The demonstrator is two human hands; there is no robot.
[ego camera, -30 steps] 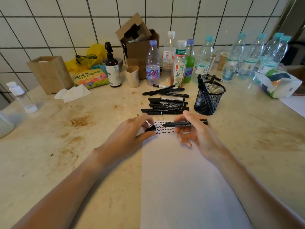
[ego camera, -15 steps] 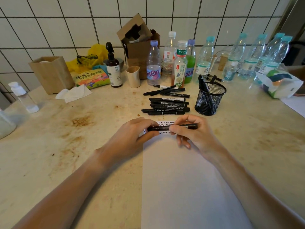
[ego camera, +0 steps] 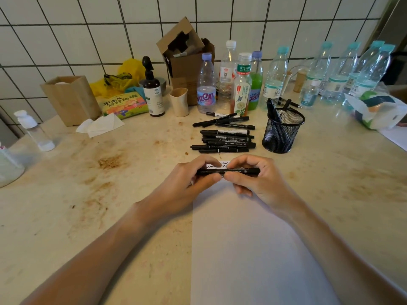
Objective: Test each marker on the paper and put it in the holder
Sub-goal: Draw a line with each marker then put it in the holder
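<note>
STEP: capping a tested marker (ego camera: 229, 172), I judge | GRIP: my left hand (ego camera: 189, 183) and right hand (ego camera: 253, 179) both pinch it, level over the paper (ego camera: 242, 238) | NEXT: carry it to the holder (ego camera: 283, 130) beyond my right grip, drop it in upright

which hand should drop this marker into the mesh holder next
Probably the right hand. It grips the marker by the barrel end nearest the mesh holder, which stands on its side of the paper. The left hand holds the far end and would have to cross over.
</note>
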